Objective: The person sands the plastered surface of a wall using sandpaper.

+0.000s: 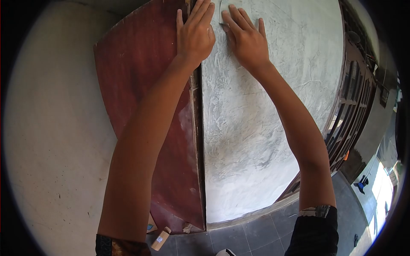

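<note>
My left hand point(195, 37) lies with its fingers stretched out over the seam where the dark red door panel point(136, 64) meets the pale plastered wall point(252, 128). Its fingers are straight, and nothing shows in it. Just to the right, my right hand point(247, 40) is pressed to the wall near the top, fingers slightly spread. Under its fingertips is a thin pale greenish sheet point(224, 12), which looks like sandpaper. Only the sheet's left part shows; the rest is covered by the fingers. The wall surface has rough grey-white streaks and creases.
A plain light wall point(55, 128) stands at the left. On the dark tiled floor point(260, 237) lies a small light-brown box or block point(160, 239), near the panel's foot. Brown window shutters point(352, 94) are at the right, with a blue and black item point(362, 183) beyond.
</note>
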Available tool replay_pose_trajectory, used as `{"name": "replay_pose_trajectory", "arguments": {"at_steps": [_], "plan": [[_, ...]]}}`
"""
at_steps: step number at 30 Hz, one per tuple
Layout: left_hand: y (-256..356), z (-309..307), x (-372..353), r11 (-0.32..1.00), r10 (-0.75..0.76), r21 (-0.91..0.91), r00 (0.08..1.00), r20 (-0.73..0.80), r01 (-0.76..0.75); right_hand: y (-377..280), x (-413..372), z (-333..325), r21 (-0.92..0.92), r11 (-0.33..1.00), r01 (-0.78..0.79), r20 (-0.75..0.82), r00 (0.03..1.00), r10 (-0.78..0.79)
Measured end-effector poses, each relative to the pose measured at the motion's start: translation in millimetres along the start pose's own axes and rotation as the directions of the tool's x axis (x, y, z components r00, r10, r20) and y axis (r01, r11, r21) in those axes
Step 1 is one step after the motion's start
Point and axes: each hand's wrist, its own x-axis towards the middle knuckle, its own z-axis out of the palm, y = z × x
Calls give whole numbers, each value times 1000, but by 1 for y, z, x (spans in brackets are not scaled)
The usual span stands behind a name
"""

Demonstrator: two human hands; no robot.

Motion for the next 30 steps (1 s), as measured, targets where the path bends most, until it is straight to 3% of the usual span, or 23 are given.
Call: {"name": "replay_pose_trajectory", "arguments": {"at_steps": [3, 7, 8, 11, 15, 19, 23, 26, 30], "plan": [[-2, -2, -3, 1000, 4, 18, 1000, 14, -4, -5, 1, 4, 85, 996, -12, -23, 1000, 14], [-1, 4, -4, 1000, 5, -7, 1000, -25, -5, -52, -96, -36, 90, 994, -56, 272, 962, 29], [-1, 4, -4, 1000, -5, -4, 999, -36, 5, -42, -91, -31, 71, 997, -17, 261, 965, -2], [-1, 4, -2, 1000, -16, -17, 1000, -17, 16, -4, -6, -2, 24, 999, 37, 15, 999, -38], [-2, 0, -4, 1000, -3, -8, 1000, 13, 3, -13, -11, -6, 91, 996, -14, 33, 999, 11], [-2, 5, -4, 1000, -13, -25, 1000, -15, 13, -55, -94, -39, 86, 996, -25, 264, 964, 2], [-2, 3, -4, 1000, -10, -20, 1000, -10, 9, -7, 0, -8, 8, 999, -37, 49, 998, 36], [-4, -1, -5, 1000, 6, -11, 1000, 19, -6, -3, 3, 0, 93, 995, -23, 17, 1000, 21], [0, 1, -5, 999, -17, -29, 1000, 4, 17, -35, -72, -25, 152, 988, -38, 159, 987, 13]]}}
